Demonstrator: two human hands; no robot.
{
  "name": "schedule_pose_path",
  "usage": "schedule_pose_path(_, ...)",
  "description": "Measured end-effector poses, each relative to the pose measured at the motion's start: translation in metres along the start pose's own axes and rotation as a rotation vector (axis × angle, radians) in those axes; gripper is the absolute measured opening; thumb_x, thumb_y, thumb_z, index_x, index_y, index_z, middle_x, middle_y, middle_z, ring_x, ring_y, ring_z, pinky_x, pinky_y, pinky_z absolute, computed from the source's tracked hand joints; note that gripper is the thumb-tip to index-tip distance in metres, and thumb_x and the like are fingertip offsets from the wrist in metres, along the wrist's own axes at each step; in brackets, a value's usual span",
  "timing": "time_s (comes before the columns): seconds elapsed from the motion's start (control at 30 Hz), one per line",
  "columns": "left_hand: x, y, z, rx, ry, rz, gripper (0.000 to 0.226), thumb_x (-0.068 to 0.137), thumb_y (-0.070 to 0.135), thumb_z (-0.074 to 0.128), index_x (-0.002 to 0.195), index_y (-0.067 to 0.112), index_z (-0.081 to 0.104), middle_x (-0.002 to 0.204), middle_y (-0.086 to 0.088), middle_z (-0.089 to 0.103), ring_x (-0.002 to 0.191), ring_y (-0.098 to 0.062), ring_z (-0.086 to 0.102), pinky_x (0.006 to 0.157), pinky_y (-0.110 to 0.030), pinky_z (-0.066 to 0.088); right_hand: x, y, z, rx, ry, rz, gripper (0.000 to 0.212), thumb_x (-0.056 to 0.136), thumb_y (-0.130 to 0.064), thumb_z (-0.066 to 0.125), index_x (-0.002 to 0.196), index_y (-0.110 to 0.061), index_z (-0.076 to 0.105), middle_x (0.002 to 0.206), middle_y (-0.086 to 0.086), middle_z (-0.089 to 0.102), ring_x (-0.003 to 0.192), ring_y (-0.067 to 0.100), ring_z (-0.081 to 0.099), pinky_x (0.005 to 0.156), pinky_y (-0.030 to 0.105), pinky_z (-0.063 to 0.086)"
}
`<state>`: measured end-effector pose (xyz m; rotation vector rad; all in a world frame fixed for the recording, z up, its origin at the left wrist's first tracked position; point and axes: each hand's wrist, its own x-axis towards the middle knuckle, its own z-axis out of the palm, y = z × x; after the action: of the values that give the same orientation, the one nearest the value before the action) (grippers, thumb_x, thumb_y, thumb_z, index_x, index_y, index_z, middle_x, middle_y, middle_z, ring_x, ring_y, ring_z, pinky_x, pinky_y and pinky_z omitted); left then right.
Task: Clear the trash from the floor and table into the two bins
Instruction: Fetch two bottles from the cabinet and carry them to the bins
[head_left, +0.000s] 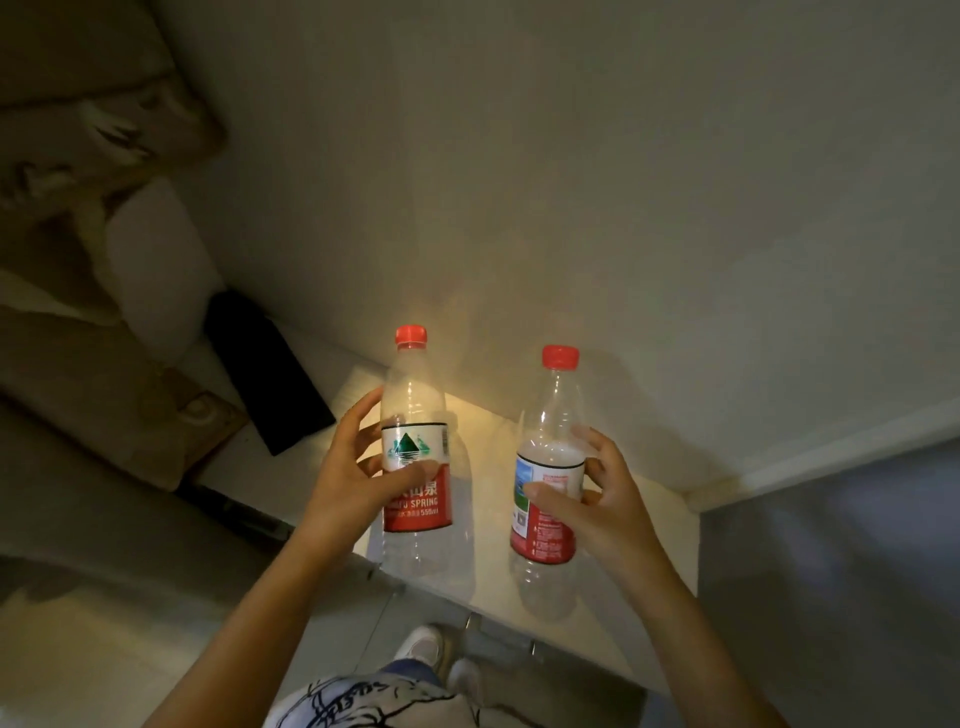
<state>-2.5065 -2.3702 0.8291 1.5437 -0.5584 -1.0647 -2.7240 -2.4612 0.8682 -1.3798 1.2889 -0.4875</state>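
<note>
Two clear plastic water bottles with red caps and red-and-white labels are upright over a small pale table (498, 582). My left hand (353, 483) is wrapped around the left bottle (415, 426) at its label. My right hand (597, 499) grips the right bottle (550, 457) at its label too. Both bottles look empty. No bin is in view.
A flat black object (265, 369) lies on the left part of the table, against the wall. A sofa with a white cushion (156, 270) fills the left side. The wall stands right behind the table. My shoes (426, 644) are on the tiled floor below.
</note>
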Motion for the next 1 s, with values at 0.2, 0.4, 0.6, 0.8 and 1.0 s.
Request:
schedule_pose_path(0.2, -0.051, 0.028, -0.015, -0.056, 0.051, 0.082, 0.086, 0.057, 0.033, 0.078, 0.13, 0.05, 0.037, 0.13, 0.008, 0.051, 0.112, -0.024, 0.057, 0.083, -0.051, 0.055, -0.018, -0.024, -0.006, 0.025, -0.104, -0.143, 0.09, 0.052, -0.046, 0.075, 0.133, -0.043, 0.035, 0.129, -0.008, 0.054, 0.111, 0.02, 0.058, 0.083, 0.038, 0.056)
schedule_pose_path(0.4, -0.116, 0.036, -0.014, -0.117, 0.167, 0.141, 0.095, 0.051, 0.037, 0.089, 0.13, 0.053, 0.04, 0.127, 0.008, 0.057, 0.112, -0.025, 0.06, 0.084, -0.049, 0.055, -0.044, -0.035, -0.016, 0.046, -0.226, -0.28, 0.084, 0.056, -0.033, 0.076, 0.128, -0.046, 0.034, 0.116, -0.018, 0.055, 0.103, 0.01, 0.06, 0.071, 0.022, 0.056)
schedule_pose_path(0.6, -0.19, 0.03, 0.004, -0.163, 0.381, 0.204, 0.089, 0.054, 0.019, 0.083, 0.128, 0.047, 0.042, 0.112, 0.011, 0.065, 0.097, -0.014, 0.068, 0.071, -0.035, 0.058, -0.072, -0.036, -0.015, 0.022, -0.418, -0.393, 0.081, 0.061, -0.024, 0.078, 0.123, -0.05, 0.034, 0.114, -0.02, 0.055, 0.101, 0.007, 0.059, 0.068, 0.02, 0.055)
schedule_pose_path(0.8, -0.263, 0.01, 0.013, -0.186, 0.566, 0.229, 0.088, 0.052, 0.022, 0.084, 0.122, 0.055, 0.042, 0.114, 0.013, 0.06, 0.095, -0.006, 0.066, 0.063, -0.025, 0.057, -0.109, -0.029, 0.005, -0.016, -0.592, -0.507, 0.076, 0.061, -0.034, 0.073, 0.123, -0.051, 0.033, 0.121, -0.019, 0.053, 0.11, 0.013, 0.058, 0.081, 0.031, 0.055)
schedule_pose_path(1.0, -0.353, -0.013, 0.001, -0.224, 0.852, 0.274, 0.092, 0.046, 0.04, 0.088, 0.123, 0.06, 0.043, 0.115, 0.017, 0.063, 0.104, -0.012, 0.065, 0.076, -0.034, 0.057, -0.161, -0.028, 0.044, -0.05, -0.825, -0.565, 0.076, 0.061, -0.032, 0.073, 0.124, -0.047, 0.033, 0.121, -0.017, 0.054, 0.103, 0.008, 0.06, 0.077, 0.025, 0.056)
